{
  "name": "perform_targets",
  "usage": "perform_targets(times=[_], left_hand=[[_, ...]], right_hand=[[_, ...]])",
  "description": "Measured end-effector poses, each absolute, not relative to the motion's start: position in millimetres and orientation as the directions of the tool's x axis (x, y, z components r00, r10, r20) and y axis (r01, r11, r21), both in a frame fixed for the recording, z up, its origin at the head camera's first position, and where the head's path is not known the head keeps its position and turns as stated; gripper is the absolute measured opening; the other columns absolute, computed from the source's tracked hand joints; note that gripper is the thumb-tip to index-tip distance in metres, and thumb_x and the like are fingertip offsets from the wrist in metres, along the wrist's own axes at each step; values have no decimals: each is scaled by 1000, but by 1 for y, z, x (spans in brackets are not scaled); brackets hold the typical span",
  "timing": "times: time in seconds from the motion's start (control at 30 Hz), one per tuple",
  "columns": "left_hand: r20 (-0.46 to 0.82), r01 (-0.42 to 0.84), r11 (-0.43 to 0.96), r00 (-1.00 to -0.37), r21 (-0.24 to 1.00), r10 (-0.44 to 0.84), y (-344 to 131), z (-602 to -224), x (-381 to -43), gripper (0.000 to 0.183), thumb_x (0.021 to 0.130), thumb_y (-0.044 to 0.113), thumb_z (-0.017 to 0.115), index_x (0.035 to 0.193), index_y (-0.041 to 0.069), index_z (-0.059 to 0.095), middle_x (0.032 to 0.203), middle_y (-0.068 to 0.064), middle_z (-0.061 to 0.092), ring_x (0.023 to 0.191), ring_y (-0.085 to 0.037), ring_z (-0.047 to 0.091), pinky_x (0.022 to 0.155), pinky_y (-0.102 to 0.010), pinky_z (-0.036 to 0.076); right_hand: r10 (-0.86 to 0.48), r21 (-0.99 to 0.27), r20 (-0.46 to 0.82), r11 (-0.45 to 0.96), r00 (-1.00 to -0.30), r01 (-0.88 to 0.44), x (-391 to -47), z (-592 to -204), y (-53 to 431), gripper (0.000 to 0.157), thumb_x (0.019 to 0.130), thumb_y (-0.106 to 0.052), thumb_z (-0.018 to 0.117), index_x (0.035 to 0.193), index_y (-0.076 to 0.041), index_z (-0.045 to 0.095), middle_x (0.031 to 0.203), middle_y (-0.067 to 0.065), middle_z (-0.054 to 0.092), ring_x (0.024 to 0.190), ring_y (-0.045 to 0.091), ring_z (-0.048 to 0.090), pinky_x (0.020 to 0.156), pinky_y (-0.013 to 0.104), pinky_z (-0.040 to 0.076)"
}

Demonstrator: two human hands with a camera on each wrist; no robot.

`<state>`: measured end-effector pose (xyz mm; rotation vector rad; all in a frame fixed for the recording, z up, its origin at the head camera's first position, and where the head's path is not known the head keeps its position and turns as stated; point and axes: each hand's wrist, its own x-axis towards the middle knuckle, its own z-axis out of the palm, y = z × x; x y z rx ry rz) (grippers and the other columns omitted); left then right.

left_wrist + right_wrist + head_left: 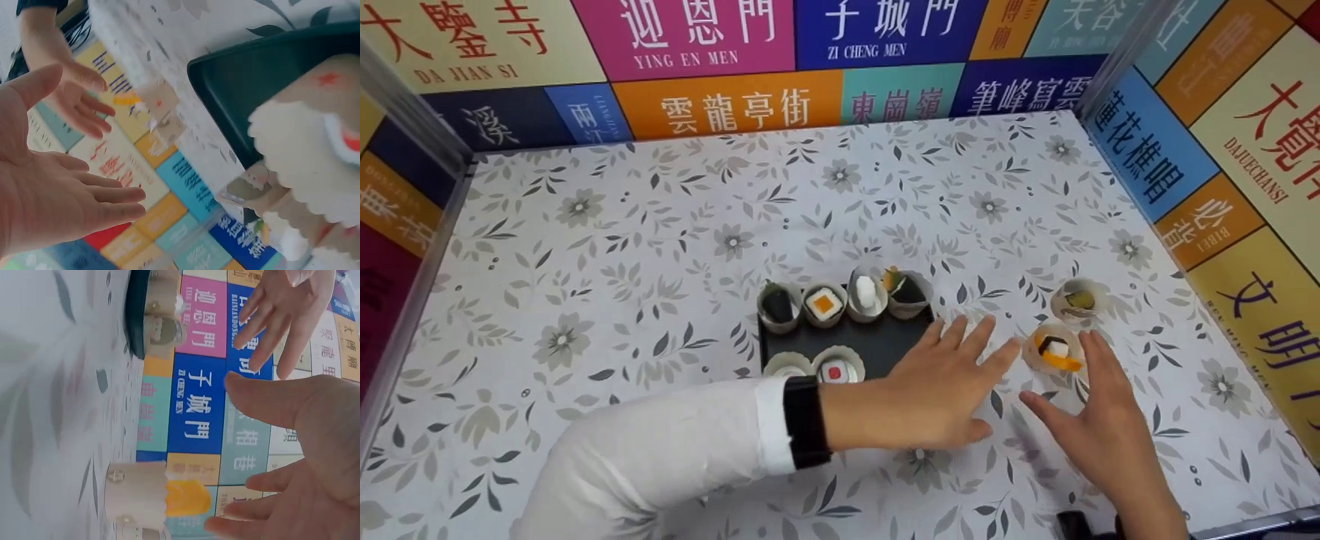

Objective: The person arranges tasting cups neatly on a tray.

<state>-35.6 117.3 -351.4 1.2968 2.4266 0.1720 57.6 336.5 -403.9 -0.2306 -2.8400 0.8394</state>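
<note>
In the head view my left hand [926, 386] spreads its fingers above the right part of a black tray [877, 341], holding nothing. My right hand [1110, 427] has thumb and fingers apart, fingertips right at a paper cup [1039, 364] with a sushi piece [1057, 351] banded in orange. That cup [135, 492] stands upright below the hand in the right wrist view. Just behind it is another paper cup [1061, 307] with a green-centred piece. On the tray, a sushi piece [834, 371] with a red centre sits in a cup near my left wrist.
Several paper cups line the tray's back edge, among them one with an orange-topped white piece [823, 304] and one with a white piece [867, 292]. A flower-patterned cloth [682, 247] covers the table. Panels with large characters [727, 105] wall the back and sides.
</note>
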Motion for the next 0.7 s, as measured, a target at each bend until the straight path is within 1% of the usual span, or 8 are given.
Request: perform_targets(times=[0.13,0.17,0.23,0.33,0.43,0.53,0.63,0.7], left_hand=[[-312,779,580,-504,239,805,145,-356,-39,96,99,57,63,170,29,4,175,-4,7,160,-28,14,128,-45,13],[-312,773,587,-511,240,801,152,-357,-41,95,100,55,64,170,27,6,175,-4,12,159,-27,18,127,-44,16],[-293,765,596,-528,242,797,166,-361,-47,92,100,50,66,169,24,13,169,-5,28,151,-24,33,123,-40,27],[-264,764,601,-545,234,796,186,-369,-56,83,100,45,68,166,22,23,150,0,46,132,-17,46,112,-34,38],[-271,768,598,-540,228,797,204,-374,-65,76,99,39,70,161,21,31,136,2,52,119,-15,49,104,-31,42],[-313,734,616,-537,285,784,220,-375,-71,72,96,34,75,155,18,38,129,2,56,113,-14,54,98,-30,47],[-341,695,631,-533,345,774,234,-377,-75,62,94,32,79,145,16,47,122,2,57,104,-13,56,89,-27,51],[-362,673,636,-525,377,770,241,-379,-76,59,93,31,80,142,16,50,123,3,56,100,-11,56,85,-24,51]], right_hand=[[204,-602,63,789,-977,126,48,-406,354,103,84,-12,89,160,9,23,158,39,31,140,59,36,106,75,34],[206,-605,48,785,-977,135,46,-407,357,102,84,-11,89,159,10,24,157,40,33,138,59,39,104,74,36],[210,-607,5,778,-978,164,40,-409,364,100,85,-11,88,159,12,24,156,40,34,135,59,43,101,74,40],[220,-604,-80,765,-972,223,31,-410,372,98,88,-15,86,159,12,24,156,39,35,133,56,47,100,70,44],[213,-600,-155,755,-965,263,24,-411,379,98,89,-22,85,160,9,25,153,37,41,129,54,53,97,65,49],[195,-592,-225,751,-955,293,20,-413,385,102,90,-32,84,160,9,23,150,37,45,123,51,59,90,53,55],[180,-589,-253,751,-951,299,19,-416,390,99,91,-32,82,160,10,24,146,38,49,112,46,66,79,40,54],[174,-587,-251,755,-952,292,19,-419,392,94,91,-29,82,158,9,30,141,37,53,104,41,69,74,35,53]])
